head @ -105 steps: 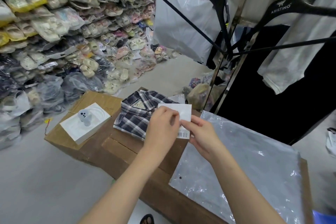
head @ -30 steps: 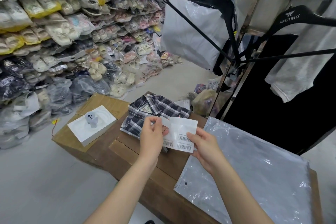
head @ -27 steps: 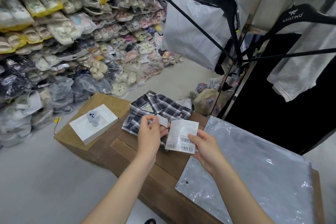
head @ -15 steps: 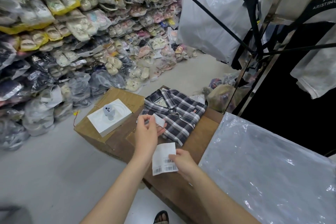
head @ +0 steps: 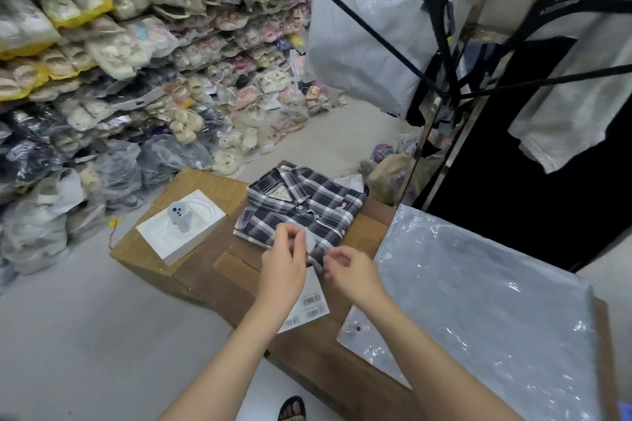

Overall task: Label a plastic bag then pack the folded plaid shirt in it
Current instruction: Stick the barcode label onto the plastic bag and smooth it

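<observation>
A folded dark plaid shirt (head: 301,205) lies on the brown cardboard boxes (head: 205,188). To the right lies a clear plastic bag (head: 478,290), flat and spread out. My left hand (head: 284,260) pinches a small white label (head: 310,238) over the shirt's near edge. My right hand (head: 349,267) hovers right beside it with curled fingers, touching or nearly touching the label's lower corner. A white sheet of barcode labels (head: 307,308) lies on the box beneath my left wrist.
A white box with a small grey figure (head: 181,222) sits on the left cardboard box. Piles of bagged shoes (head: 119,61) fill the left side. Black hangers and a metal rack (head: 441,44) with hanging garments stand behind the boxes. A sandalled foot (head: 292,408) shows below.
My right hand has let go of the barcode sheet, which now lies on the box, and has come up to the small label in my left hand. The camera has tipped downward.
</observation>
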